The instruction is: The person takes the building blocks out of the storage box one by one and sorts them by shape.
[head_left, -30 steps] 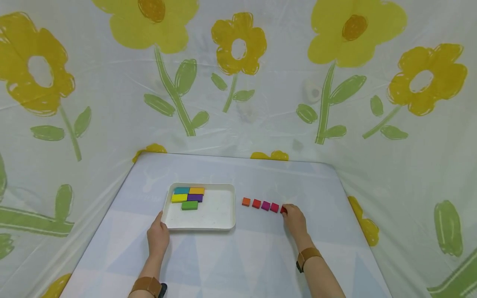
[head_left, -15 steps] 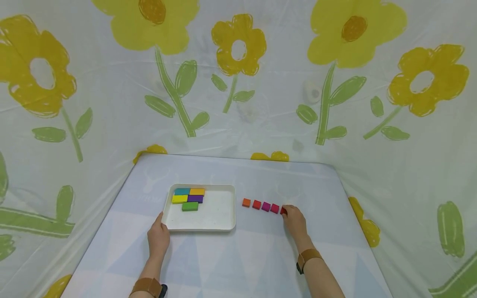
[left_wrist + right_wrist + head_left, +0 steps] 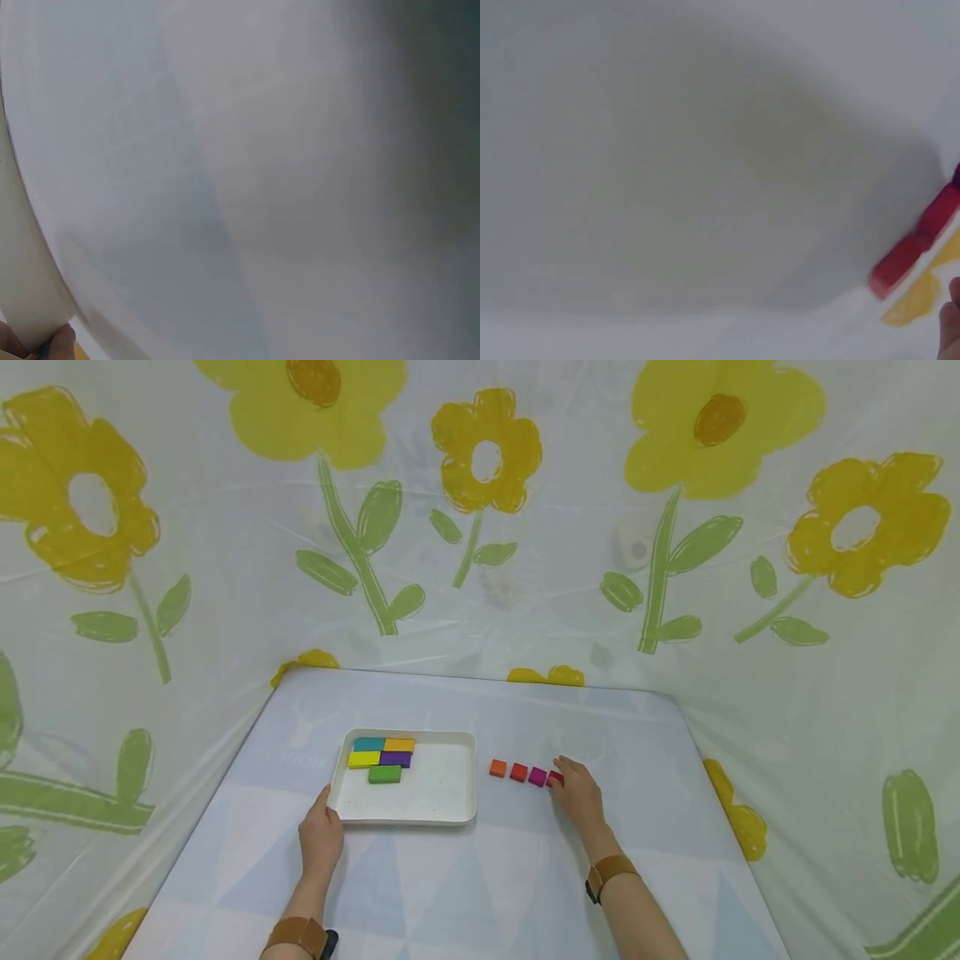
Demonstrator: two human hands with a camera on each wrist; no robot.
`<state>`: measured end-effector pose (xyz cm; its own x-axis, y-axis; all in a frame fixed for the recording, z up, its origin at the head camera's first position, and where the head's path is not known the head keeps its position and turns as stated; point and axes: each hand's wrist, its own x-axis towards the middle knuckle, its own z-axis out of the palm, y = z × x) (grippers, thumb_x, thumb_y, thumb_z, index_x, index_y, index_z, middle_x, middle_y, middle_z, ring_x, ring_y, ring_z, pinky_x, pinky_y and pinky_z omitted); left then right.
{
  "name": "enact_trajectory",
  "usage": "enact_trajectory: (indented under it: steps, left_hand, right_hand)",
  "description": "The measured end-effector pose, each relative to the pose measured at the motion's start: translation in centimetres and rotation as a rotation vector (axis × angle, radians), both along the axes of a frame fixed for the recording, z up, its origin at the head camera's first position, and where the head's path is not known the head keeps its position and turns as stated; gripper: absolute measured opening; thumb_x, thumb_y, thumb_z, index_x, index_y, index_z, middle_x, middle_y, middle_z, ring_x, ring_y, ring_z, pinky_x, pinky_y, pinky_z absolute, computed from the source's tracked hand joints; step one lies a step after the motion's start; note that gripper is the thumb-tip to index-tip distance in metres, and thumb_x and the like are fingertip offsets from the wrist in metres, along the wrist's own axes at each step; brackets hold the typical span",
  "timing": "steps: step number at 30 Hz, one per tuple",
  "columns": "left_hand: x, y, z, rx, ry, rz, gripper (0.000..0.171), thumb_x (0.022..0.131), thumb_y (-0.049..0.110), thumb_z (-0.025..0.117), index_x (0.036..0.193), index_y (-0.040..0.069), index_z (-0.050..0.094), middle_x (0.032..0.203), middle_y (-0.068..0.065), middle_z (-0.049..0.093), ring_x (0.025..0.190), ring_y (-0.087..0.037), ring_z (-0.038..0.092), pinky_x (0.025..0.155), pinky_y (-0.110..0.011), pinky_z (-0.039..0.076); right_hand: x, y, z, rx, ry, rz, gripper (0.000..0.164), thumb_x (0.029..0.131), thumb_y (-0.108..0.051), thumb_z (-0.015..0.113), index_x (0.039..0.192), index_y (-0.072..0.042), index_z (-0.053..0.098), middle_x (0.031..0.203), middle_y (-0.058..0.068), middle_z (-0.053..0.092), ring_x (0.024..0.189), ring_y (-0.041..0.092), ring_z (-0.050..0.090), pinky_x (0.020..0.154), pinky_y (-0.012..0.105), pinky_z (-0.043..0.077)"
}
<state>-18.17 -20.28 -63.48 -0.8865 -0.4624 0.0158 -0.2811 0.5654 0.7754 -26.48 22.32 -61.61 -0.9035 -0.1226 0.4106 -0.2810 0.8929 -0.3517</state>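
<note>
My left hand (image 3: 321,839) holds the near left corner of a white tray (image 3: 442,806); in the left wrist view its fingertips (image 3: 61,345) pinch the tray's rim (image 3: 30,277). Inside lie a teal block (image 3: 369,744), an orange-yellow one, a yellow block (image 3: 364,759), a purple block (image 3: 395,759) and a green block (image 3: 385,774). My right hand (image 3: 581,797) is over the right end of a block row, thumb and finger apart around a crimson block (image 3: 555,778). The right wrist view shows a blurred red block (image 3: 896,266) beside a crimson one, with a fingertip apart from them.
Left of the right hand, the row continues with a magenta block (image 3: 537,777), a red block (image 3: 518,772) and an orange block (image 3: 498,768), right of the tray. A pale patterned cloth covers the table (image 3: 480,893). Behind it hangs a flower-print curtain (image 3: 555,593).
My right hand has moved left from the end red block toward the crimson one, and the end block is now hidden in the head view. The left hand stays at the tray.
</note>
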Motion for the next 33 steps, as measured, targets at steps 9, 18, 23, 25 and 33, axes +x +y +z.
enact_trajectory:
  steps: [9, 18, 23, 25, 33]
  left_hand:
    - [0.2, -0.4, 0.0, -0.017, 0.004, 0.007, 0.046, 0.1, -0.003, 0.034, 0.145, -0.011, 0.039, 0.146, -0.032, 0.045, 0.136, -0.047, 0.045, 0.11, -0.056, 0.046]
    - [0.3, -0.5, 0.2, -0.026, 0.036, 0.018, 0.045, 0.099, -0.004, 0.035, 0.143, -0.012, 0.041, 0.143, -0.033, 0.047, 0.133, -0.048, 0.047, 0.108, -0.057, 0.048]
    - [0.1, -0.5, 0.3, -0.009, 0.028, 0.007, 0.045, 0.1, -0.003, 0.035, 0.144, -0.011, 0.04, 0.146, -0.032, 0.046, 0.136, -0.047, 0.046, 0.11, -0.056, 0.047]
    - [0.1, -0.4, 0.3, 0.004, 0.016, -0.006, 0.046, 0.101, -0.002, 0.034, 0.146, -0.01, 0.038, 0.148, -0.03, 0.044, 0.138, -0.046, 0.044, 0.111, -0.055, 0.046]
    - [0.1, -0.3, 0.3, 0.014, -0.004, -0.029, 0.047, 0.101, -0.001, 0.034, 0.147, -0.009, 0.037, 0.149, -0.03, 0.043, 0.139, -0.045, 0.043, 0.112, -0.055, 0.045]
  right_hand:
    - [-0.9, -7.2, 0.6, 0.075, -0.009, 0.137, 0.032, 0.089, -0.012, 0.072, 0.12, -0.005, 0.07, 0.124, 0.011, 0.071, 0.116, 0.026, 0.067, 0.095, 0.038, 0.06]
    - [0.1, -15.7, 1.3, 0.228, 0.021, 0.416, 0.033, 0.094, -0.016, 0.066, 0.126, -0.007, 0.066, 0.13, 0.008, 0.068, 0.122, 0.022, 0.065, 0.1, 0.032, 0.058]
    - [0.2, -19.2, 1.6, 0.333, -0.161, 0.505, 0.037, 0.101, -0.021, 0.056, 0.135, -0.011, 0.06, 0.138, 0.004, 0.063, 0.131, 0.017, 0.059, 0.11, 0.029, 0.052]
    - [0.1, -20.2, 1.8, 0.345, -0.199, 0.533, 0.037, 0.101, -0.021, 0.056, 0.137, -0.011, 0.059, 0.139, 0.003, 0.063, 0.131, 0.017, 0.058, 0.111, 0.028, 0.05]
    - [0.3, -22.3, 1.9, 0.383, -0.271, 0.594, 0.039, 0.103, -0.02, 0.051, 0.141, -0.011, 0.055, 0.143, 0.004, 0.06, 0.134, 0.017, 0.056, 0.112, 0.027, 0.05]
